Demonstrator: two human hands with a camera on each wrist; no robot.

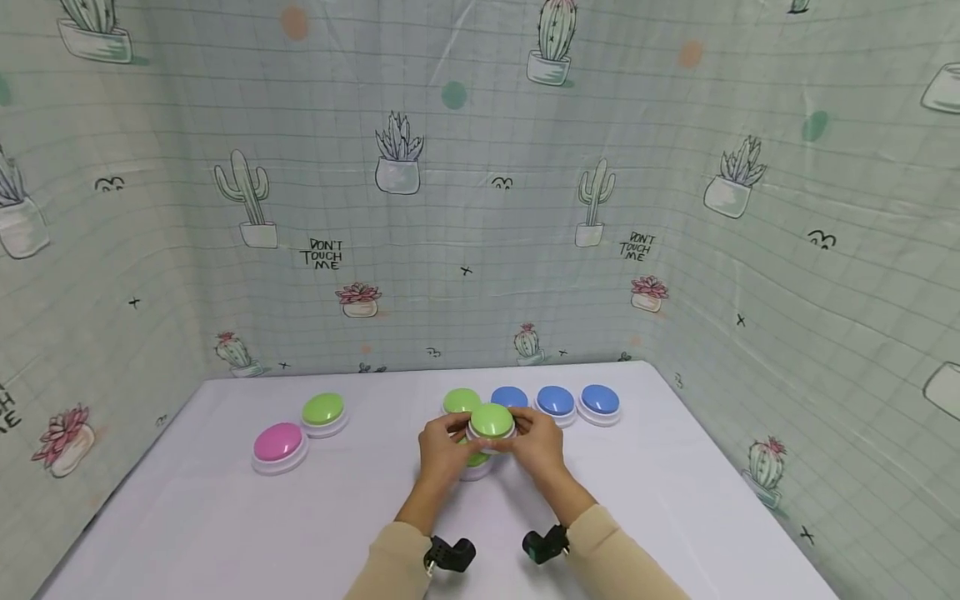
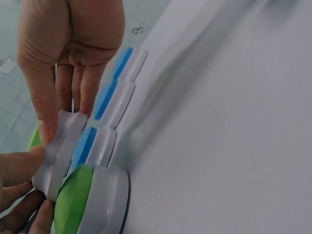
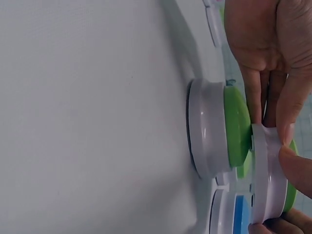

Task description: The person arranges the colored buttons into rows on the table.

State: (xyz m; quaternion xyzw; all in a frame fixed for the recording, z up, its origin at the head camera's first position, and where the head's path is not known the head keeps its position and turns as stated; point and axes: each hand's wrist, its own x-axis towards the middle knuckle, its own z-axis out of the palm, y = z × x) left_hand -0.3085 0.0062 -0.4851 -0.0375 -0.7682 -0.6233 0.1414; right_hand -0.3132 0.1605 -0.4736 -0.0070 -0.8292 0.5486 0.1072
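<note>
Both hands hold one push button (image 1: 491, 422) with a green dome and white base, raised off the table. My left hand (image 1: 441, 450) pinches its left side with thumb and fingers. On the opposite side, my right hand (image 1: 542, 446) grips the rim likewise. Directly below and a little nearer stands another green push button (image 1: 477, 469), partly covered by the held one in the head view. In the right wrist view the held button's white base (image 3: 269, 170) is beside the lower one's green dome (image 3: 236, 126); whether they touch I cannot tell.
Behind the hands stands a third green button (image 1: 461, 398), with blue buttons (image 1: 555, 400) in a row to its right. A pink button (image 1: 277, 442) and a green one (image 1: 323, 408) are at the left. Patterned cloth walls (image 1: 465, 217) enclose the white table (image 1: 187, 517).
</note>
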